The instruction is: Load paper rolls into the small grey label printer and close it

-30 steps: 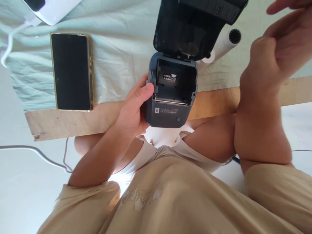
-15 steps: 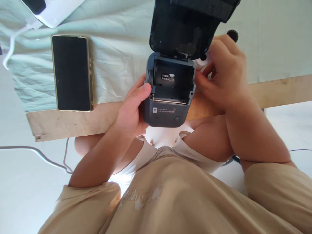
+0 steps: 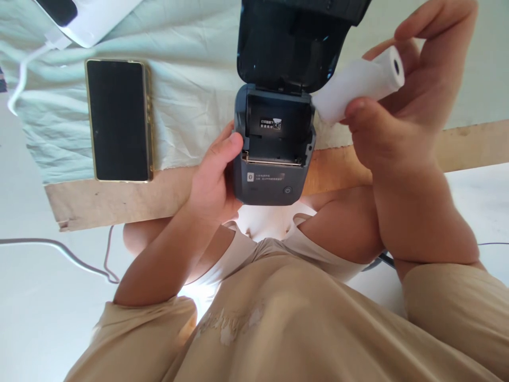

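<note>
My left hand (image 3: 217,180) grips the left side of a dark label printer (image 3: 274,183), its thumb on the upper edge. The printer's black lid (image 3: 288,48) is swung open away from me, and the paper compartment (image 3: 278,114) shows a printed label inside but no roll. To the right, my right hand (image 3: 401,111) is closed on a white paper roll (image 3: 358,85) with a dark hole in its end. A loose flap of paper hangs off the roll, close to the lid's right edge; whether they touch I cannot tell.
A phone (image 3: 118,119) with a dark screen lies on the pale green cloth (image 3: 191,106) at left. A white device (image 3: 93,21) with a white cable (image 3: 24,71) is at the top left. The wooden table edge (image 3: 119,196) runs in front of my legs.
My right hand has moved up and right from beside the printer, bringing the paper roll into fuller view. The printer has shifted slightly left, still in my left hand.
</note>
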A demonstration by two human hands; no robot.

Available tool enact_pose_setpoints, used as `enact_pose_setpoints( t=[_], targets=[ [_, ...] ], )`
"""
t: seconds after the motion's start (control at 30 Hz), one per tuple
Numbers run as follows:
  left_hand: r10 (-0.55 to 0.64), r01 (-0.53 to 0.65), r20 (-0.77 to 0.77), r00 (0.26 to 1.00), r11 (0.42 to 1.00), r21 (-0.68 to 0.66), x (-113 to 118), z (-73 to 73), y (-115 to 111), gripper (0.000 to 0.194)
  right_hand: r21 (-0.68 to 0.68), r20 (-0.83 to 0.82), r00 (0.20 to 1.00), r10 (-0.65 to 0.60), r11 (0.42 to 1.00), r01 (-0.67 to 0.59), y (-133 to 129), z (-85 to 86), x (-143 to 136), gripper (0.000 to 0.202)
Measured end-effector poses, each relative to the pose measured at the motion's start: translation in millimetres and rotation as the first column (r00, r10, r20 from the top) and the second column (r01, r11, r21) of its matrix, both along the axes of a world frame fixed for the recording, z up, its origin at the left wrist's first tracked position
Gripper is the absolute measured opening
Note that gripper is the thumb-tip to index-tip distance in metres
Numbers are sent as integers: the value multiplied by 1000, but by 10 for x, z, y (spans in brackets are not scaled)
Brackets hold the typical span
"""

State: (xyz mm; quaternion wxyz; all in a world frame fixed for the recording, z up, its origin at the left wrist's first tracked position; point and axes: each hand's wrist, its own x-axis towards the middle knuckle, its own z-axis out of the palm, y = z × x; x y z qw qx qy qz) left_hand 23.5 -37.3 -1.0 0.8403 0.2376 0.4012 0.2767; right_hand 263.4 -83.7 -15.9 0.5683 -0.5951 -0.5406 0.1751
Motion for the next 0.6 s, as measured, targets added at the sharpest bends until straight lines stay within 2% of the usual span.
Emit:
enact_pose_setpoints(
  t=[0.07,0.13,0.2,0.27,0.33,0.4,0.5,0.6],
  targets=[
    [2,-2,-12,1000,999,48,10,6,-4,57,-140,-288,957,43,986,-87,-6,46,-46,84],
    [-11,12,-19,1000,998,69,16,4,-10,56,-286,-485,872,64,931,-227,-16,104,-70,92],
    [-16,17,-15,1000,996,86,21,-2,-13,53,-373,-573,815,86,858,-353,-16,163,-65,89],
    [7,-6,-13,1000,994,105,29,-4,-17,52,-415,-611,782,119,793,-446,-1,209,-44,74],
    [34,-32,-20,999,993,112,42,4,-22,55,-430,-633,763,132,760,-488,23,228,-23,60],
    [29,-25,-40,999,994,103,58,24,-30,60,-429,-638,760,123,763,-484,42,216,-15,54],
    [6,1,-87,996,996,90,77,58,-38,64,-401,-635,765,103,803,-441,36,172,-42,50],
    [25,-20,-69,997,997,79,75,62,-31,60,-333,-568,816,106,877,-346,-10,150,-111,52]
  ],
)
